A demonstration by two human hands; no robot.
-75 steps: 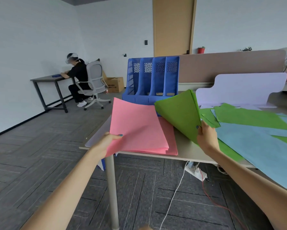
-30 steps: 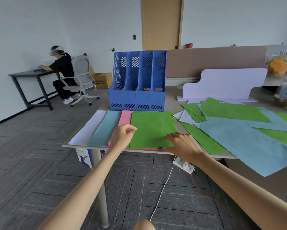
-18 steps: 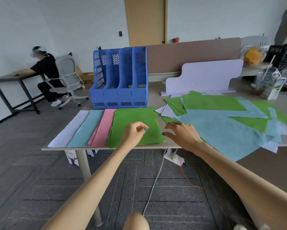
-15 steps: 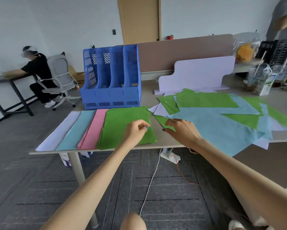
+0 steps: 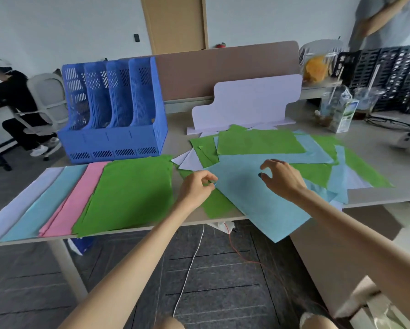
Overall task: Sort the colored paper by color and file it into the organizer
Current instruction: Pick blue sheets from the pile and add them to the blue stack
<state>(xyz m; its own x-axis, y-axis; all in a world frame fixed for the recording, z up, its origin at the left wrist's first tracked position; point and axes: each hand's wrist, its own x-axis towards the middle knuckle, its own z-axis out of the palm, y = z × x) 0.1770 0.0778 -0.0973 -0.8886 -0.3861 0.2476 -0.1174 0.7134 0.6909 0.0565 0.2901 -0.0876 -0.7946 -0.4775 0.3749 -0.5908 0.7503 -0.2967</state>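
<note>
Head view.

- Organizer (image 5: 113, 115): blue, four upright slots, at the back of the desk (image 5: 374, 138). Only its own perforated walls show in the slots. All visible paper lies flat on the desk, outside it.
- In front of organizer, four overlapped stacks run left to right: white stack (image 5: 21, 203), blue stack (image 5: 45, 200), pink stack (image 5: 75, 198), green stack (image 5: 130, 193) on top.
- Right of organizer: loose pile (image 5: 258, 143) of green, blue and white sheets, crossed over each other. A big blue sheet (image 5: 253, 205) lies on top and overhangs the desk's near edge.
- Left hand (image 5: 195, 188): right of organizer's front, at the blue sheet's left corner. Fingers curled, thumb meeting forefinger. Cannot tell whether paper is between them.
- Right hand (image 5: 282, 179): further right, over the blue sheet, palm down. Fingers arched and spread, thumb apart from them, holding nothing. Contact with the sheet cannot be told.
- Cut off or unclear: white stack runs out of frame at left. Lower sheets of the pile are mostly covered, so no count. Frame is soft from blur.
</note>
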